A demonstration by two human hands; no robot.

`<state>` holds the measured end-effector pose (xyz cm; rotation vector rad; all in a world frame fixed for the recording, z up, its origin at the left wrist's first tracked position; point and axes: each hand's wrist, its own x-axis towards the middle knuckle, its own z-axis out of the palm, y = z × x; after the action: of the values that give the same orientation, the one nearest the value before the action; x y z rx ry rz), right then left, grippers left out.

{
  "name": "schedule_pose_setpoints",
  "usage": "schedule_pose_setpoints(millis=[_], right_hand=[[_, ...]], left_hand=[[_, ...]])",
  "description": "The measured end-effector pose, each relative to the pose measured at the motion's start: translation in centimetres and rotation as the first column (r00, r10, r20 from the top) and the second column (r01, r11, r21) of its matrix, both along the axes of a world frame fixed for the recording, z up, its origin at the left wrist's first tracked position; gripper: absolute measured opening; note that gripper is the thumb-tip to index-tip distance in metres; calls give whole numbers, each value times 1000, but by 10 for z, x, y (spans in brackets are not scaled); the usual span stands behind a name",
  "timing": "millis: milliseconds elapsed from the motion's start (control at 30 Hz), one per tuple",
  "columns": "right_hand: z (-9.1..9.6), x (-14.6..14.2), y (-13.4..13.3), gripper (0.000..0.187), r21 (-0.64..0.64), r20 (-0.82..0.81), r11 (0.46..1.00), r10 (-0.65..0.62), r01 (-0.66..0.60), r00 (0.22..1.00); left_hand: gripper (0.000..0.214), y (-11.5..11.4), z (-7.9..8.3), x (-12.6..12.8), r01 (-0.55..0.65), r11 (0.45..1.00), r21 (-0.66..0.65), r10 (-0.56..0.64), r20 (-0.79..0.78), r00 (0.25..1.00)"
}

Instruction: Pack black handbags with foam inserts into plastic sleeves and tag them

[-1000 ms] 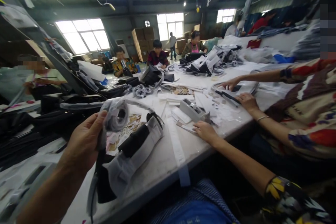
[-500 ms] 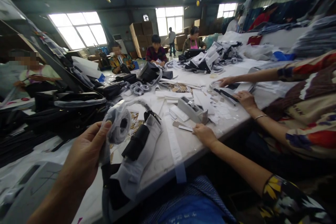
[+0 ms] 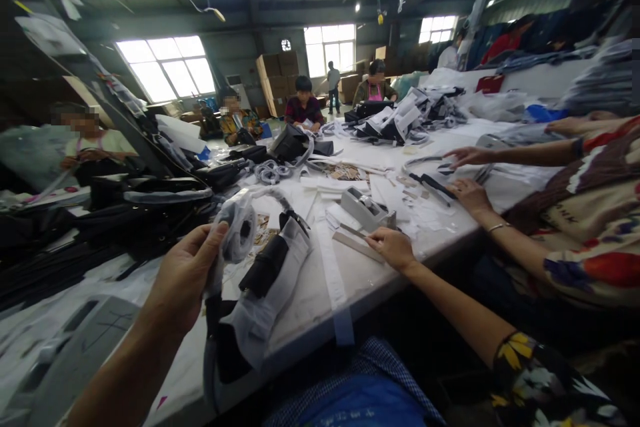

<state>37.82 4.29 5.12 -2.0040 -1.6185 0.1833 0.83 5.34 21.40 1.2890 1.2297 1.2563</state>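
Note:
My left hand [image 3: 183,277] is closed on the handle [image 3: 239,223] of a black bag [image 3: 263,267], pinching it between thumb and fingers. Both handle and bag are wrapped in thin white foam. The bag lies tilted over the near edge of the white table [image 3: 320,307]. My right hand [image 3: 395,247] reaches across the table with its fingers curled on a pale paper strip [image 3: 356,244], just in front of a grey tape dispenser [image 3: 367,207].
A co-worker at the right in patterned sleeves has one hand [image 3: 463,157] and the other hand [image 3: 470,193] on black straps. Black bags [image 3: 150,200] pile up at the left. Paper strips and wrapped bags [image 3: 400,120] litter the table. Several people sit at its far end.
My right hand has drawn a longer strip out beside the dispenser. My left hand keeps its grip on the wrapped handle, which sits slightly higher. The co-worker's far hand has moved right.

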Motion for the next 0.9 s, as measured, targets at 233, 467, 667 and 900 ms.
schedule_pose_setpoints(millis=[233,467,667,900], right_hand=[[78,-81,-11,40,203,-670,895,422,-397,611],[108,-151,7,34,235,-744,797,516,-556,425],[123,-184,27,34,342,-882,712,468,-613,52],[145,-188,21,46,285,-941,674,332,-682,-65]], left_hand=[[47,-1,1,3,72,997,16,-71,-68,995],[46,-7,1,7,67,992,109,-43,-206,978],[41,-10,2,8,90,976,197,-24,-314,949],[35,-10,1,2,59,934,353,97,-410,907]])
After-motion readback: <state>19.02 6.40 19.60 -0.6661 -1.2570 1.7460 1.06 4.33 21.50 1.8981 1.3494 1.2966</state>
